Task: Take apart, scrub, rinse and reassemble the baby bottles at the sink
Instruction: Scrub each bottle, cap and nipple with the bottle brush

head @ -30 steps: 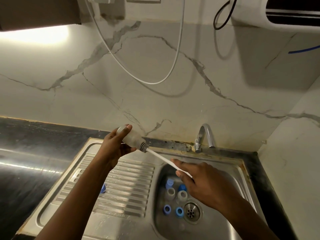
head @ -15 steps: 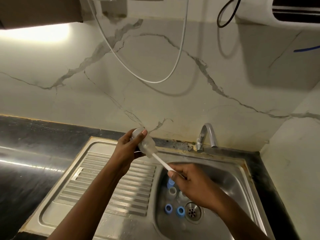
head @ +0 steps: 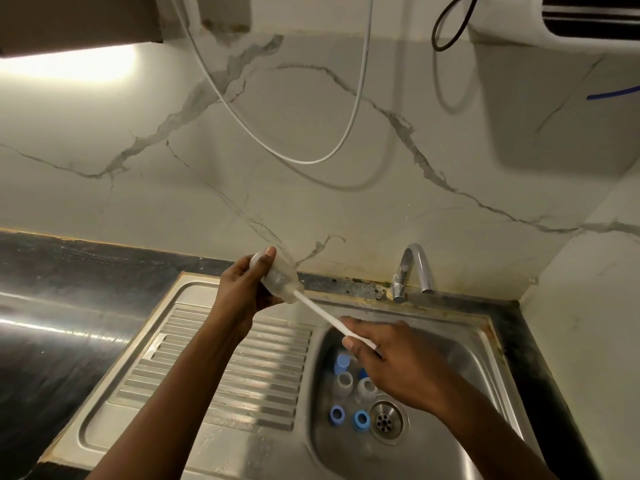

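And the brush goes back in! A second ago the bristles were showing at the mouth of the bottle (head: pixel 281 283); now the head is pushed deep inside and shows only dimly through the clear wall, with nothing but the white handle of the brush (head: pixel 320 315) sticking out. The right hand (head: pixel 391 362) has travelled up and left with that stroke, fingers pinched round the lower end of the handle. The left hand (head: pixel 242 296) is wrapped round the bottle body, with one fingertip over it near the base. By my read this is mid-scrub, an in-stroke on this one bottle, with rinsing and reassembly not yet begun. The bottle is held in the air above the back edge of the drainboard (head: pixel 239 362), just left of the basin of the sink (head: pixel 433 311) and well apart from the tap (head: pixel 414 268), which shows no water running. Its long axis runs on a slant, base up and to the left toward the wall, mouth down and to the right toward the basin, and the brush handle carries that same line straight on to the right hand. Down in the basin, loose parts wait: two blue rings (head: pixel 336 415) beside the drain (head: pixel 387 422) and clear pieces (head: pixel 344 382) behind them, partly hidden by the right hand.
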A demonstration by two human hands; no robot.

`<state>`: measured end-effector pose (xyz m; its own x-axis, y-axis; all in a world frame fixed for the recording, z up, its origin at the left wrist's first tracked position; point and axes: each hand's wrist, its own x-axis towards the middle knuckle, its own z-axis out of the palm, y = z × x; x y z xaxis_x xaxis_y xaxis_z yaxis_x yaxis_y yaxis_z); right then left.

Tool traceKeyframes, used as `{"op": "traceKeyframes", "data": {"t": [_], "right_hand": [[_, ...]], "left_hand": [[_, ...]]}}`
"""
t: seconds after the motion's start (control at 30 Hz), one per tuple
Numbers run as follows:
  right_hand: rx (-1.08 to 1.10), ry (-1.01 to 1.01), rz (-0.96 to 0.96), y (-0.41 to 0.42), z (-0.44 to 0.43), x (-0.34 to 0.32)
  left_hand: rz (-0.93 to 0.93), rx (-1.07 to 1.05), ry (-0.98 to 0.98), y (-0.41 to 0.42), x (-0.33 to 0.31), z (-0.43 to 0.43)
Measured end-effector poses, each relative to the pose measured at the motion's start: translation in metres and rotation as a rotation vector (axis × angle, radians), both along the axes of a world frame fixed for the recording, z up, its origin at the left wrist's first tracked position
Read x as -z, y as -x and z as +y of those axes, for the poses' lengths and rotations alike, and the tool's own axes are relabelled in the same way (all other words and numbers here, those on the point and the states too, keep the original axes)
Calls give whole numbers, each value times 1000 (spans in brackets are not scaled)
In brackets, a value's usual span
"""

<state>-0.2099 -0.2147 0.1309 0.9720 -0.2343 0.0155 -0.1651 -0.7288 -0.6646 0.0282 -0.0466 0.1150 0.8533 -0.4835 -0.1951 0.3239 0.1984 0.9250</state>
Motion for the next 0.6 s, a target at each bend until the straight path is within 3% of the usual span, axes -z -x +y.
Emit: {"op": "traceKeyframes", "data": {"t": [0.17, 0.3, 0.4, 0.6], "right_hand": [[-109, 622, 69, -1, -8, -2], [-165, 777, 69, -4, -6, -2], [-93, 583, 8, -3, -3, -1], [35, -83, -141, -6, 7, 16]], "left_hand": [[53, -161, -49, 7, 11, -2], [70, -253, -13, 14, 15, -5], [52, -228, 35, 20, 13, -5], [-14, -150, 136, 31, 9, -6]]}}
